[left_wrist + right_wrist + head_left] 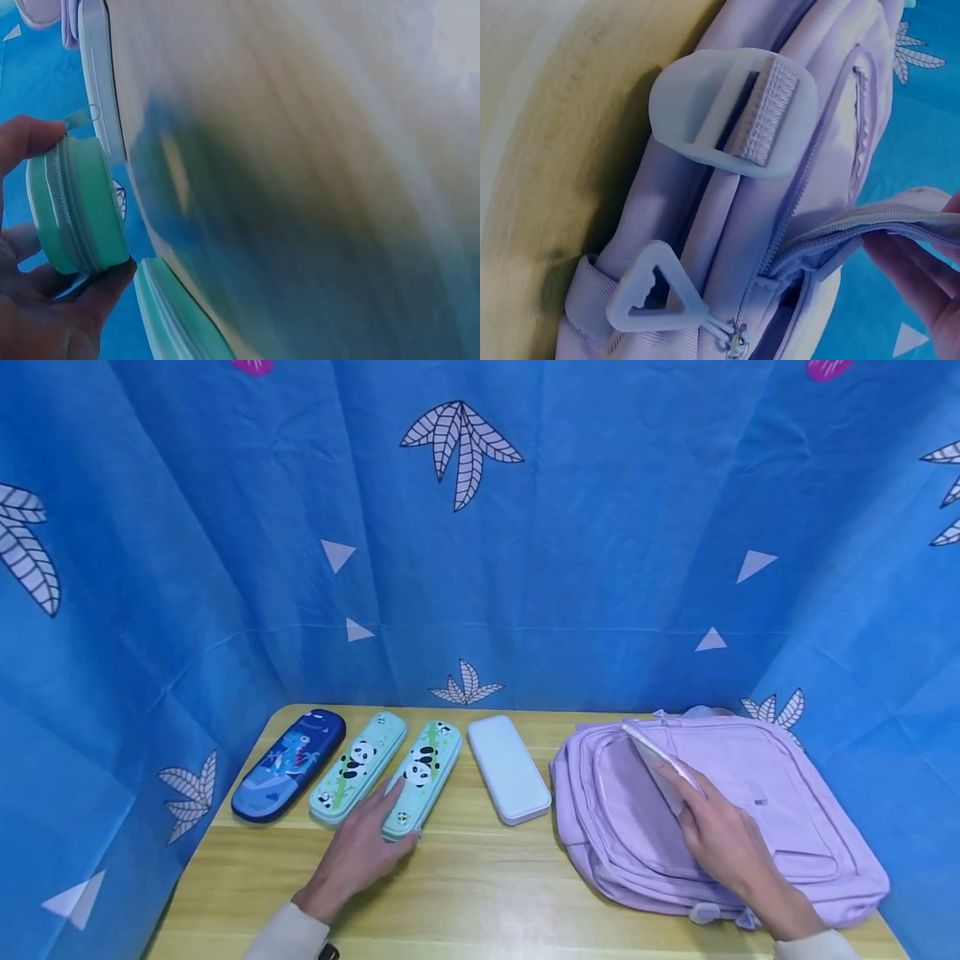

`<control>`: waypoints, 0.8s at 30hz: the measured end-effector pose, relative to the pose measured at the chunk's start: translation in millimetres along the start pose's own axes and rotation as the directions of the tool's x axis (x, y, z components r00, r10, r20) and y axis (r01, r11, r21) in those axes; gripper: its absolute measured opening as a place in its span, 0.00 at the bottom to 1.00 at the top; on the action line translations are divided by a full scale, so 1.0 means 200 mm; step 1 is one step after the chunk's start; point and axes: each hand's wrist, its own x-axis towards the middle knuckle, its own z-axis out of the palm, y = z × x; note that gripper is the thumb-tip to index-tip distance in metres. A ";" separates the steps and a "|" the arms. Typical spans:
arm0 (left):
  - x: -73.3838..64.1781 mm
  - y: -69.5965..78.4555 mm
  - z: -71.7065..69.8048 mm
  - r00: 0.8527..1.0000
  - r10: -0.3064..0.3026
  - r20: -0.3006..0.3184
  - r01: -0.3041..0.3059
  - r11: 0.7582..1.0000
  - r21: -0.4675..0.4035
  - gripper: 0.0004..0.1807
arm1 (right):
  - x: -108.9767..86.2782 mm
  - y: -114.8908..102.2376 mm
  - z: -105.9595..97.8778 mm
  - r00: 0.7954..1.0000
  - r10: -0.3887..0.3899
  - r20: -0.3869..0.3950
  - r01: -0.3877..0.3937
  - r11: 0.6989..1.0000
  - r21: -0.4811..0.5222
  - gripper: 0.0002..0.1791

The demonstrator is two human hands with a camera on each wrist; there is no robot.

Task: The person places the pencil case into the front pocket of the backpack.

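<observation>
- The left hand [367, 839] grips the near end of a mint-green, rounded oblong zipped pencil case printed with pandas [423, 777], thumb on one long side and fingers on the other; whether the case touches the counter or is raised cannot be told.
- That case sits on the left half of the wood-grain counter [487, 893], its long axis slanting almost parallel to the counter's left edge: the far end points toward the far edge and leans right, the near end toward the person.
- Its panda print faces up; the left wrist view shows the zip running around the near end, with a small tab and ring beside the thumb.
- The right hand [720, 831] pinches the raised lilac fabric flap [656, 752] of a lilac fabric backpack [780, 768], holding the front pocket open.
- The backpack lies flat along the counter's right edge, from the far right corner toward the near edge; a pale plastic buckle [682, 112] and a triangular plastic zip pull [664, 321] show on its side.
- Just left of the gripped case, a second mint-green panda pencil case [358, 768] lies nearly parallel; beyond it, by the left edge, is a navy dinosaur-print oblong case [289, 765], slanting likewise.
- Between the gripped case and the backpack, a pale-blue rounded rectangular case [510, 768] slants oppositely, its far end leaning left.
</observation>
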 end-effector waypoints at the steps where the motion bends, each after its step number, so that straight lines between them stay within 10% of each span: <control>1: 0.00 0.00 -0.01 1.000 0.003 0.002 -0.003 1.000 0.003 0.51 | 0.00 0.00 0.00 1.000 -0.004 -0.006 0.004 1.000 0.002 0.38; 24: 0.04 0.13 -0.07 0.992 0.126 0.030 -0.125 0.991 -0.036 0.49 | 0.00 0.06 -0.07 1.000 0.014 -0.009 -0.014 1.000 0.012 0.43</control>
